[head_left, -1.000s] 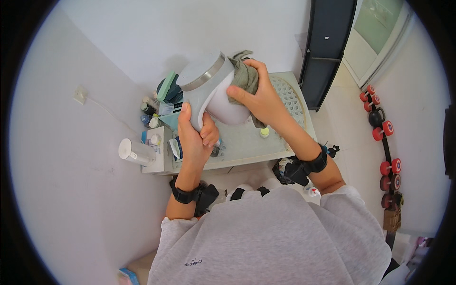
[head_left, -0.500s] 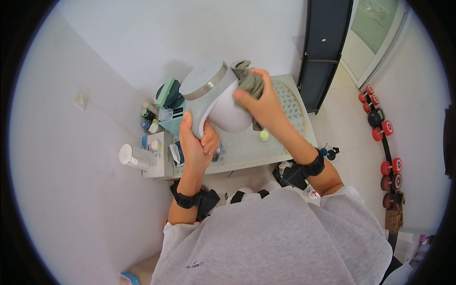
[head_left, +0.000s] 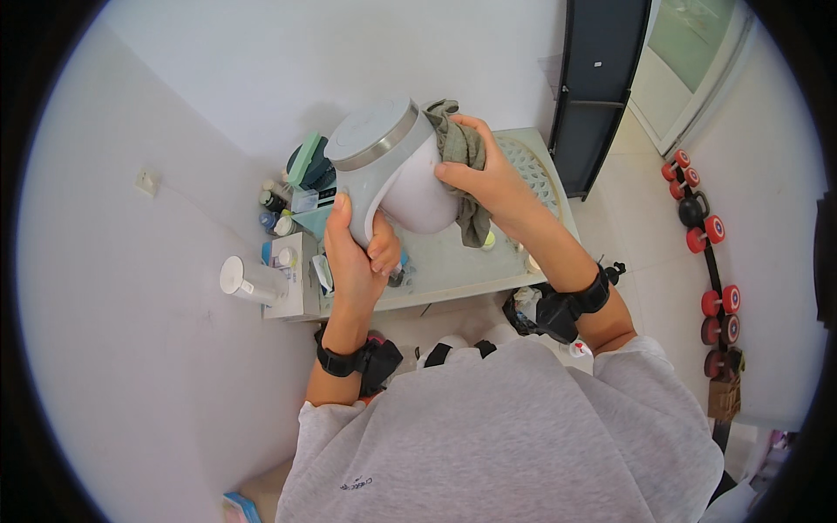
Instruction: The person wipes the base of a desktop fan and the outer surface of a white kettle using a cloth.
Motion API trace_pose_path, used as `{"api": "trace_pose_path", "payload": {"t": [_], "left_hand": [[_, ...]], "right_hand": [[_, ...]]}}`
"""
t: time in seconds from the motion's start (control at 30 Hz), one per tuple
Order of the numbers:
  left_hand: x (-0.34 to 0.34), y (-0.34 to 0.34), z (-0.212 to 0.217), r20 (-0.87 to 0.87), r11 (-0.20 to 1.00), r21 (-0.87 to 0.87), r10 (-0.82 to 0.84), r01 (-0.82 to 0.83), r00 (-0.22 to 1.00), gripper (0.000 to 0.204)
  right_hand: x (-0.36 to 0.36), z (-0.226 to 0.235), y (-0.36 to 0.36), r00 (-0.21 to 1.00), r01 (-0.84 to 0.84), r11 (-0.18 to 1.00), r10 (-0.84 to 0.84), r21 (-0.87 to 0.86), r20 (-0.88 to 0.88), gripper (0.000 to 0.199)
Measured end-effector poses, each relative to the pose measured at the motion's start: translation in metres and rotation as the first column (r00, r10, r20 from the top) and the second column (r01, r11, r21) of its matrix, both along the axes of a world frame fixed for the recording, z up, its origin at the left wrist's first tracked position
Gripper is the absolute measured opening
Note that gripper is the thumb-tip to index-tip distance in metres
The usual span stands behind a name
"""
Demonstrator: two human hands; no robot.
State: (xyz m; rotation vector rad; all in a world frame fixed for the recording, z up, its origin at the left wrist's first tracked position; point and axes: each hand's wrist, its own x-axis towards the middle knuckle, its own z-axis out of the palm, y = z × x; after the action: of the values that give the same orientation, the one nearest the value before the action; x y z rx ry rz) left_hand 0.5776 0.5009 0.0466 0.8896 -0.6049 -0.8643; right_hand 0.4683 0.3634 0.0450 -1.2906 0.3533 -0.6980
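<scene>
My left hand point(head_left: 351, 261) is wrapped round the grey handle of a white and grey kettle point(head_left: 421, 199). The kettle is held tilted above the table, its flat round grey end with a silver band turned up and to the left. In my right hand point(head_left: 495, 183) is a crumpled olive-grey cloth point(head_left: 462, 144), pressed against the right side of the white body. The thumb lies on the body and the fingers are behind the cloth, partly hidden. One end of the cloth hangs down beside the kettle.
Below stands a pale table point(head_left: 445, 283) with a patterned mat point(head_left: 532, 174). Small bottles and a green-handled brush point(head_left: 305, 161) crowd its left side, near a white box point(head_left: 301, 288) and a white cylindrical container point(head_left: 251, 281). A dark cabinet point(head_left: 602, 96) and red dumbbells point(head_left: 715, 229) stand to the right.
The kettle has risen slightly and shifted a little left. My right hand has moved slightly up and right, and more of the cloth hangs down along the kettle's side.
</scene>
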Motion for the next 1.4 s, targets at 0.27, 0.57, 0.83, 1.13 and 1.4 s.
{"api": "trace_pose_path", "payload": {"t": [0.27, 0.57, 0.83, 1.13, 1.4], "left_hand": [[0.005, 0.007, -0.004, -0.01, 0.998, -0.009, -0.055, 0.055, 0.998, 0.048], [0.006, 0.009, -0.007, 0.005, 0.996, -0.034, -0.079, 0.079, 0.997, 0.049], [0.004, 0.01, -0.003, -0.018, 0.999, -0.008, -0.035, 0.034, 0.999, 0.049], [0.014, 0.012, -0.019, 0.007, 0.989, -0.079, -0.127, 0.127, 0.992, 0.048], [0.001, 0.004, 0.008, -0.048, 0.993, 0.034, 0.112, -0.11, 0.993, 0.045]], "right_hand": [[0.0, 0.008, 0.004, 0.999, -0.041, 0.997, 0.041, 0.069, -0.003, 0.069], [0.001, 0.009, 0.009, 1.0, -0.029, 0.998, 0.029, 0.059, 0.005, 0.067], [0.003, 0.01, 0.009, 0.998, -0.061, 0.994, 0.059, 0.094, 0.025, 0.065], [0.007, 0.01, 0.022, 0.993, 0.115, 0.992, -0.115, -0.055, -0.011, 0.058], [0.021, -0.009, 0.048, 0.869, 0.384, 0.191, -0.406, -0.903, 0.284, 0.043]]}}
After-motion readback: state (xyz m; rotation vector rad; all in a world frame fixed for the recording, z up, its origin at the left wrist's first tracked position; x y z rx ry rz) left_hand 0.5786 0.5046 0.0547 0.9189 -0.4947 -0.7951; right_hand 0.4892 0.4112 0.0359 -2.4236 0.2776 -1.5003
